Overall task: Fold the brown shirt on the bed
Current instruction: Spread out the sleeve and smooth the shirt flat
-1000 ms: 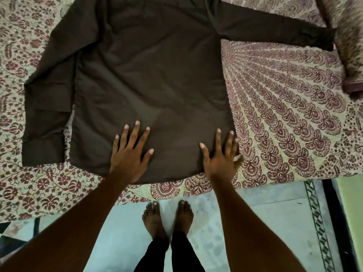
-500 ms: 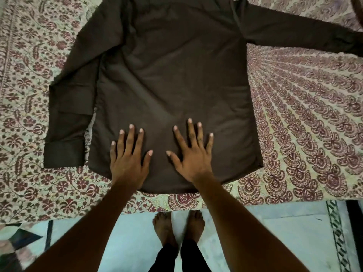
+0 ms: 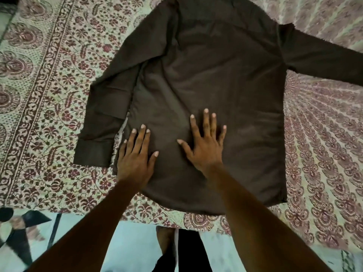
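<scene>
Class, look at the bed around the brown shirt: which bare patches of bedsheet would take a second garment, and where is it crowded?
Free: the wide strip of bedsheet left of the left sleeve, and the patch right of the shirt body, below the outstretched right sleeve. Crowded: the brown shirt fills the middle, with the left hand and right hand flat on its lower part.

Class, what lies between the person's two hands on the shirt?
Head view: only bare shirt fabric between the left hand and right hand.
</scene>
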